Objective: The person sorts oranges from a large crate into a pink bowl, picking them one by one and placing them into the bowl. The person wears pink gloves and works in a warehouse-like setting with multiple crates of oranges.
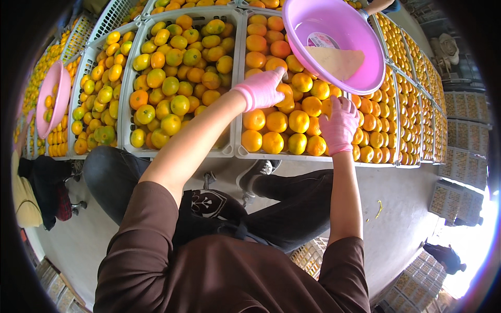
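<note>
My left hand, in a pink knit glove, reaches over a pale plastic crate filled with rows of mandarins. Its thumb and fingers lie around an orange mandarin; whether they grip it is unclear. My right hand, gloved alike, is at the right side of that crate. Its fingertips are against a mandarin there, partly covering it. Beyond my right hand, a pink plastic basin rests tilted over the crates. Inside it are a sticker and a pale tan patch that I cannot identify.
To the left stands a crate of loosely heaped green-orange mandarins. Mandarins in rows fill more crates on the right. Another pink basin holds mandarins at far left. A person's hand shows at top right. Stacked crates stand beyond the floor.
</note>
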Action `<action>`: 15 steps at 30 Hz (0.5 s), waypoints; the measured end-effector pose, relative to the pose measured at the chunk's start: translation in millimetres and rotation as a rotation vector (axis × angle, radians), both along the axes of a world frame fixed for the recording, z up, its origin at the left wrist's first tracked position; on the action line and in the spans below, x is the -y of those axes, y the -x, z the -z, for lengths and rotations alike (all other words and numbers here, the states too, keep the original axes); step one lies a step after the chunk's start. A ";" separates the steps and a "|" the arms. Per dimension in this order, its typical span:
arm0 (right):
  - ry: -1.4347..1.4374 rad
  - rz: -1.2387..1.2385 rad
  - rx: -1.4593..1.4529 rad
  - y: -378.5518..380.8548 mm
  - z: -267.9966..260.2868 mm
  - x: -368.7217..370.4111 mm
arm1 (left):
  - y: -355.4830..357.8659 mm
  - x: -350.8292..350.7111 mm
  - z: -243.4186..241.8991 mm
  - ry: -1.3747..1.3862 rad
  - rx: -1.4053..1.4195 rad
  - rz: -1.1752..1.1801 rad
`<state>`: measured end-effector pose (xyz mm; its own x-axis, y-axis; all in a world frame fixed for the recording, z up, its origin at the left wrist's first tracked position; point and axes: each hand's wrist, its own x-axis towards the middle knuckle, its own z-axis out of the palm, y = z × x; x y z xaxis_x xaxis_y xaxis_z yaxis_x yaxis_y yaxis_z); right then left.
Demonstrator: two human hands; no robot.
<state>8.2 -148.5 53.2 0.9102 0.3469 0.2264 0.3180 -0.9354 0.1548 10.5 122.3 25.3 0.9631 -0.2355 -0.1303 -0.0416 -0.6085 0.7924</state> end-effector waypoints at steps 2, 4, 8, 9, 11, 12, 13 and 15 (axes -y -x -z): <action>-0.146 -0.181 -0.030 1.5 -2.1 -6.1 | -6.5 -5.3 0.5 0.077 -0.011 -0.034; -0.244 -0.281 -0.272 -3.4 3.3 -27.5 | -9.6 -17.3 -1.2 0.196 0.012 -0.165; 0.017 -0.524 -0.277 -26.1 21.6 -74.8 | -8.9 -40.5 -9.3 0.596 -0.236 -0.311; 0.150 -0.487 -0.325 -32.8 23.1 -75.2 | -8.3 -42.9 -12.0 0.545 -0.224 -0.281; 0.424 -0.406 -0.294 -44.7 24.1 -61.6 | -10.0 -36.5 -16.9 0.329 -0.145 -0.220; 0.355 -0.405 -0.300 -44.6 25.2 -48.4 | -12.2 -31.0 -19.4 0.116 -0.067 -0.130; 0.330 -0.349 -0.308 -45.6 24.1 -31.1 | -16.9 -22.9 -21.9 0.077 -0.186 -0.084; 0.174 -0.381 -0.300 -39.7 36.5 -18.4 | -24.2 0.0 -25.0 -0.204 -0.201 0.004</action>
